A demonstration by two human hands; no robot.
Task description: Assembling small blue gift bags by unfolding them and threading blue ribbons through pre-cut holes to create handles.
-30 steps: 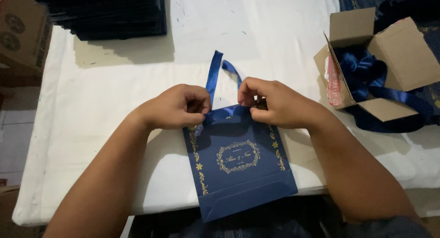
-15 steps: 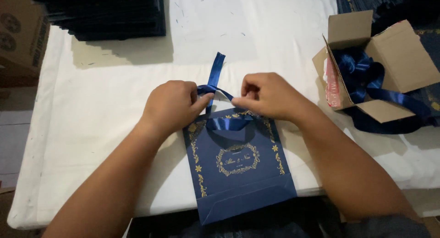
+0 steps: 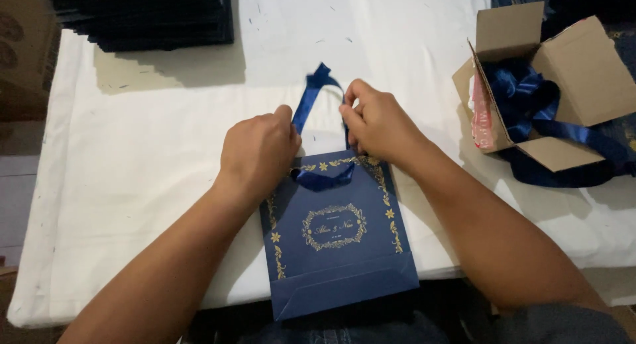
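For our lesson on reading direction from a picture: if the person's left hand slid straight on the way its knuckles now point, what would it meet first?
The left hand points up and right, so the blue ribbon at its fingertips comes first, then probably the right hand; depth is unclear.

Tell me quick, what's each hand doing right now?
Left hand: closed, pinching the dark blue satin ribbon at the top of the navy paper gift bag.
Right hand: closed on the same ribbon.

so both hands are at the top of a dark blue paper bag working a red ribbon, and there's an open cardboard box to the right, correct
Not quite: the ribbon is dark blue, not red, as the head view shows. The rest holds: the left hand and right hand are at the top of the dark blue paper bag, and an open cardboard box sits to the right.
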